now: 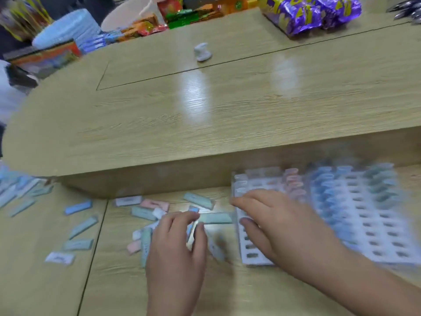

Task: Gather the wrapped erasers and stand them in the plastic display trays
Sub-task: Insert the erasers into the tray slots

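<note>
- Wrapped erasers (215, 218) lie scattered on the table (45, 281), most of them under and just left of the left hand (175, 245).
- The near tray (251, 258) sits beside both hands. The far tray (369, 215) has blue and green erasers standing in it. A raised counter (205, 110) walls off the back.
- The left hand is curled, pinching a few erasers. The right hand (275, 222) lies flat, fingers straight, on the near tray.

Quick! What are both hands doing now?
Left hand: pinching a wrapped eraser.
Right hand: open, fingers resting on the display tray.
</note>
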Demonstrator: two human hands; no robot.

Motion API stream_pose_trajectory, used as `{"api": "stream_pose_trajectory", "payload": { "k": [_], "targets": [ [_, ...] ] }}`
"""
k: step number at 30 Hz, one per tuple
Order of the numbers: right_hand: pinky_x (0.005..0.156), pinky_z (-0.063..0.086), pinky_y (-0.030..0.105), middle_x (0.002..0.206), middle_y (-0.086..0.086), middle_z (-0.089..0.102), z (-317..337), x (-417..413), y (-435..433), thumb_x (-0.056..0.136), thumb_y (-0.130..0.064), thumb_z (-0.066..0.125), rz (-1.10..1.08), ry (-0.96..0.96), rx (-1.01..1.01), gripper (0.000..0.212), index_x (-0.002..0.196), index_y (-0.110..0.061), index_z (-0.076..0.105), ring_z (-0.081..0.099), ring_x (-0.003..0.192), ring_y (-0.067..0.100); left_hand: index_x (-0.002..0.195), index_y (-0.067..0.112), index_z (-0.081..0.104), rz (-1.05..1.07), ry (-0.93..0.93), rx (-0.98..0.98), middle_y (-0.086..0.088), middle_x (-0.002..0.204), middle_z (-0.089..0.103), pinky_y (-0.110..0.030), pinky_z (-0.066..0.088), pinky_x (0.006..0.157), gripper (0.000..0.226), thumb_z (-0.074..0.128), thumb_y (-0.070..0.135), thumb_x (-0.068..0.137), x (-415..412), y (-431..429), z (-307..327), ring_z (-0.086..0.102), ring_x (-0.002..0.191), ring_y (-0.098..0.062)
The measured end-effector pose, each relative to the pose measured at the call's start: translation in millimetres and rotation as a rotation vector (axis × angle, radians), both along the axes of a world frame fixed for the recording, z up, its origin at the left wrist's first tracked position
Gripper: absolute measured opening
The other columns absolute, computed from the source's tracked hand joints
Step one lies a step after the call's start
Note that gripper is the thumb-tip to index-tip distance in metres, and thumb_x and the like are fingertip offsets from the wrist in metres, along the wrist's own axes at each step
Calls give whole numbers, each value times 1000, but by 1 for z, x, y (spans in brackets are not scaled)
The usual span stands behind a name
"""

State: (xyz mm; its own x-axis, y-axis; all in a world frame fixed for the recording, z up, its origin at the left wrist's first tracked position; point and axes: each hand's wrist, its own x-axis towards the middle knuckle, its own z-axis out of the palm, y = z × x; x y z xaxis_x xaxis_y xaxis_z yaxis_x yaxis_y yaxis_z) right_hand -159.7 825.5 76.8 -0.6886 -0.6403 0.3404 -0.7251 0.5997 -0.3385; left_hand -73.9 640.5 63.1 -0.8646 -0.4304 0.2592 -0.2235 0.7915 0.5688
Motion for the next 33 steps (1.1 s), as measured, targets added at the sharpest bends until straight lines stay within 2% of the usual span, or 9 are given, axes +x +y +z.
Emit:
{"api": "stream_pose_trajectory", "payload": {
  "k": [2,6,8,12,17,23,27,30,33],
  "targets": [
    [47,52,31,94,-7,64,-9,19,-42,78,-37,67,-20,-52,76,29,104,-24,66,65,76,18,99,30,67,83,-131,12,11,98,60,-34,47,67,15,70,24,85,14,-38,-14,62,84,-19],
    [36,39,29,83,4,64,-27,33,-86,46,-33,92,-201,-48,358,61,99,-9,72,61,66,23,113,30,67,-35,-232,-6,6,102,59,-30,47,68,31,72,30,83,20,-67,-28,61,92,-18],
    [40,29,27,75,7,64,-29,30,-91,57,-11,77,-252,64,455,44,100,-3,73,59,64,26,112,33,64,-236,-219,-117,5,105,57,-31,48,67,33,73,32,80,12,-61,-29,57,92,-18],
    [52,18,30,53,6,53,-24,21,-96,52,-5,51,-241,179,517,15,60,-10,62,53,56,29,88,29,62,-487,-234,-264,3,102,55,-32,47,62,18,70,34,73,-3,-48,-40,54,86,-22],
    [53,20,33,54,5,51,-34,21,-97,66,-8,33,-253,205,549,27,58,-11,59,52,60,29,86,28,67,-460,-292,-266,-1,108,58,-38,51,68,32,86,41,63,-10,-74,-51,54,92,-24],
    [52,27,31,56,3,54,-37,23,-103,53,-7,63,-253,136,582,14,64,-14,60,52,62,27,81,27,64,-466,-243,-218,4,109,55,-33,47,75,33,83,49,65,-9,-94,-57,43,98,-17],
    [51,37,28,68,-3,58,-28,27,-95,64,-24,70,-280,21,418,14,77,-19,66,54,68,24,80,30,52,-476,-199,-14,18,98,52,-23,40,77,28,69,53,77,-8,-102,-49,47,93,-7],
    [54,44,25,79,-14,57,-6,33,-77,73,-42,52,-347,-225,150,27,93,-32,66,57,73,11,79,34,52,-388,-171,151,20,71,57,-15,36,57,31,54,65,78,-5,-103,-29,53,67,-1],
    [61,44,12,81,-14,58,16,34,-45,79,-29,68,-399,-524,-211,18,93,-40,68,59,69,8,81,34,62,-354,-67,307,21,68,61,-9,37,53,25,66,59,83,-6,-90,-9,54,55,-1]
  ]
}}
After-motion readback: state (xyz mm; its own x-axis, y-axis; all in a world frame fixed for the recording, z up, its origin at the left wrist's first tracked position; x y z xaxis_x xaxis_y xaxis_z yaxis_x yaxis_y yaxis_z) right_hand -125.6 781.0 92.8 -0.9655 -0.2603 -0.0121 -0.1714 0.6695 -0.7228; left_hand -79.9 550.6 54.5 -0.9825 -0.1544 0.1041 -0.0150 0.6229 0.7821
